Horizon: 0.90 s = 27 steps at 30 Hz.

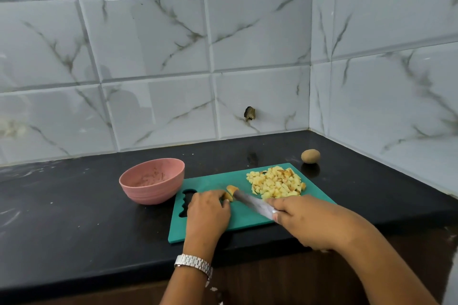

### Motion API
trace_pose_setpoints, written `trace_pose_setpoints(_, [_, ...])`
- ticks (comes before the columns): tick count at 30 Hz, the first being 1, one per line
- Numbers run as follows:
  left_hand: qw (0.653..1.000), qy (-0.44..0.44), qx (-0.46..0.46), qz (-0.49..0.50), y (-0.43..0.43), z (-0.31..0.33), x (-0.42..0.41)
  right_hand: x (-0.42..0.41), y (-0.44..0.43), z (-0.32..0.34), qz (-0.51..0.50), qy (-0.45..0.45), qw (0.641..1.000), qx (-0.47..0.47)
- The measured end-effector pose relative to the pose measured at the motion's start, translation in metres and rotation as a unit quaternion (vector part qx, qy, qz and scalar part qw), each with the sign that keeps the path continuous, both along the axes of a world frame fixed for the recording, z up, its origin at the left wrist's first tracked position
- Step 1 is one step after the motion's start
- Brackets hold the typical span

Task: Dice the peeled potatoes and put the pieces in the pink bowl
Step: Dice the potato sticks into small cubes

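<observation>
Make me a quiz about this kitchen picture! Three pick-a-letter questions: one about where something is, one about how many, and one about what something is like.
1. The round pink bowl holds:
A) a heap of potato cubes
B) no cubes, only smears
C) water

2. The pile of yellow diced potato lies:
A) inside the bowl
B) on the green plastic cutting board
C) on the wall tiles

3. How many whole brown potatoes sit on the black stone counter?
A) one
B) three
C) five

Answers:
1 B, because its inside shows only streaks.
2 B, because the cubes are heaped on the board's far right part.
3 A, because a single potato sits beyond the board, near the corner.
</observation>
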State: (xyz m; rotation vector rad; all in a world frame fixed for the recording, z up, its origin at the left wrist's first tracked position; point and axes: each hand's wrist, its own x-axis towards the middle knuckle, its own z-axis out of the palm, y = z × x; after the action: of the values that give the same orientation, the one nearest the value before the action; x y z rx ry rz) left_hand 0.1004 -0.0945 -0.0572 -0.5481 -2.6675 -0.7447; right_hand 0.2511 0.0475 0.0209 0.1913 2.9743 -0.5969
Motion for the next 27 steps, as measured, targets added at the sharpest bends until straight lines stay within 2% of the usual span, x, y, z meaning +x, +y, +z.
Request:
trace_pose_setpoints(6, [1.000, 0.002, 0.013, 0.008, 0.001, -0.002, -0.003, -0.038, -0.001, -0.024, -0.054, 0.143, 0.987, -0.047])
trace_pose_setpoints(12, [0.999, 0.018, 0.026, 0.006, 0.001, -0.004, -0.004, -0.059, -0.006, -0.061, -0.031, 0.201, 0.972, -0.121])
trace_pose_setpoints(15, [0.999, 0.018, 0.031, 0.008, 0.000, -0.004, -0.005, -0.060, 0.000, -0.067, 0.002, 0.216, 0.958, -0.187])
trace_pose_setpoints(19, [1.000, 0.027, 0.006, -0.014, -0.001, -0.003, -0.005, -0.056, 0.008, -0.069, -0.020, 0.228, 0.916, -0.329])
trace_pose_setpoints(27, [0.997, 0.026, -0.042, -0.062, 0.000, -0.005, -0.009, -0.052, 0.014, -0.068, -0.024, 0.210, 0.886, -0.413])
